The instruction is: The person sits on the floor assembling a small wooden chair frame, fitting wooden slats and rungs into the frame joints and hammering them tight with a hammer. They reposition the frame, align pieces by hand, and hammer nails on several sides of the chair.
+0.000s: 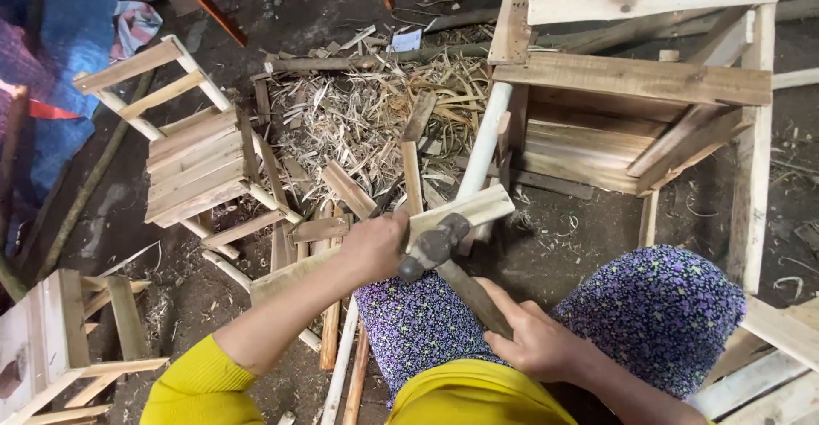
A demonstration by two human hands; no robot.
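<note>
My left hand (373, 246) grips a pale wooden slat (461, 209) that lies across my lap, over the purple flowered cloth on my knees. My right hand (529, 337) holds the wooden handle of a hammer (433, 246). The hammer's dark metal head rests against the slat, just to the right of my left hand's fingers. A pale round stick (484, 139) runs up from under the slat toward the big wooden frame.
A small wooden chair (194, 165) lies tipped at the left. A larger wooden frame (648, 92) stands at the upper right. Wood shavings and scrap slats (367, 118) cover the dirt floor between them. Another small frame (51, 340) sits at the lower left.
</note>
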